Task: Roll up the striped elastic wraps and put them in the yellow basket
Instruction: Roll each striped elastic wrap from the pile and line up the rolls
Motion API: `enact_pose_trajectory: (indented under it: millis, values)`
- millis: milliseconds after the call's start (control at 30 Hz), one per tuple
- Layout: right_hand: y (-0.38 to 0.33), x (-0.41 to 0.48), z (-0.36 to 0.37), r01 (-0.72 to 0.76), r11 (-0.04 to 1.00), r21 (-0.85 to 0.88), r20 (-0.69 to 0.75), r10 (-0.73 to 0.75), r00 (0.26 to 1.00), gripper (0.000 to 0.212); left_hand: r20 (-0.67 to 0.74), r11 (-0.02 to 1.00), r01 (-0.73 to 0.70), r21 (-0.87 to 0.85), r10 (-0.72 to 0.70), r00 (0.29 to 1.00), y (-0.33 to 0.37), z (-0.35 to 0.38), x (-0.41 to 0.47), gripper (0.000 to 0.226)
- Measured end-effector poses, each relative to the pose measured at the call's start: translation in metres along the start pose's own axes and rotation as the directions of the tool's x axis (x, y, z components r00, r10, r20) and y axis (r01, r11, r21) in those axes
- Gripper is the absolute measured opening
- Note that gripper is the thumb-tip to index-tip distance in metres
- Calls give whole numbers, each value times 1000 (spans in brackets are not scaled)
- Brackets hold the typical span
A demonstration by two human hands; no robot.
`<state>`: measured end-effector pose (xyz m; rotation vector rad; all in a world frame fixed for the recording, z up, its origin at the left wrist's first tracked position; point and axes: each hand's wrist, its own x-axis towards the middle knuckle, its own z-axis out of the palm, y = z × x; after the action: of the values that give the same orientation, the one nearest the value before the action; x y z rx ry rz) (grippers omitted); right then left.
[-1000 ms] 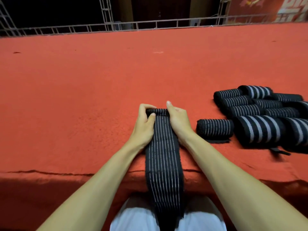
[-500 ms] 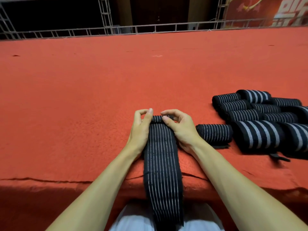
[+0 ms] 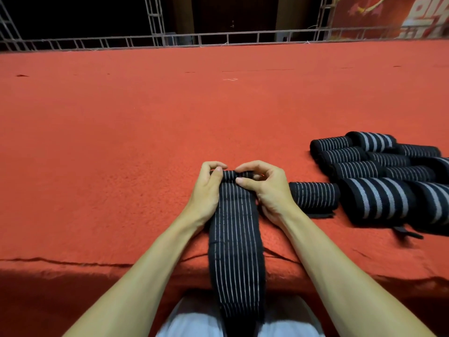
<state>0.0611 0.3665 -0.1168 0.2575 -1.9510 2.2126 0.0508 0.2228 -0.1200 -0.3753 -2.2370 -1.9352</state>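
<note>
Right now both hands pinch the far end of the striped elastic wrap, which lies flat on the red-carpeted table and runs back twd the person, over the near edge and down onto the lap. Left hand has thumb and forefinger closed on the left end of the small starter roll; right hand is closed on its right end, fingers curled over the top. Holding both ends that way prob keeps the coil square and tight, w/ the loose tail laid straight so it feeds in evenly. Finished rolls sit bunched to the right, one single roll just beside the right wrist, likely parked there for later, since no yellow basket is in view. Vs 1 s ago: fingers were flatter, thumbs pressing the first fold down; half a sec ago they'd begun to curl; now the coil looks a bit thicker and the hands have crept slightly nearer the person. Rolled pile unchanged.
</note>
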Motion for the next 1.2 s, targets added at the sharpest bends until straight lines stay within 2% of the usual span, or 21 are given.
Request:
enact_pose_trajectory:
  millis: [133, 233, 300, 467, 567, 633, 767, 867, 1100, 1200]
  values:
    - [-2, -1, 3, -25, 1000, 9, 49, 24, 998, 21, -26, 995, -27, -100, 24, 999, 0, -2, -3, 14]
    - [-2, 0, 7, -117, 993, 11, 32, 116, 993, 36, -14, 993, -76, -91, 75, 997, 0, -4, -5, 19]
    - [1, 2, 8, -119, 993, -25, -9, 119, 993, 43, -9, 991, -93, -92, 93, 996, -1, -4, -6, 18]
    - [3, 0, 4, -48, 999, -17, -41, 47, 998, 15, -12, 994, -50, -99, 49, 999, -1, -3, -6, 16]
    - [4, 0, 2, -5, 1000, -29, -10, 5, 1000, 12, -13, 989, -12, -147, 11, 1000, 3, -3, -7, 23]
    - [4, -1, 2, 0, 1000, 2, 17, 0, 1000, 13, 6, 983, 5, -182, -4, 1000, 3, -2, -6, 11]
    - [1, -2, 0, 1, 998, 55, 50, -3, 999, 18, 15, 994, 2, -106, -1, 1000, -2, 0, -3, 40]
    - [0, -2, -1, -9, 995, 102, 42, 5, 999, 22, 10, 999, 27, -36, -26, 1000, -2, 1, -2, 49]
    - [8, 1, -4, 65, 994, 92, 42, -69, 997, 32, -26, 998, 61, 5, -61, 998, 2, 3, -2, 39]
    - [7, 2, -3, 34, 986, 163, 83, -48, 995, 48, -20, 998, 61, -17, -62, 998, -5, 0, 0, 33]
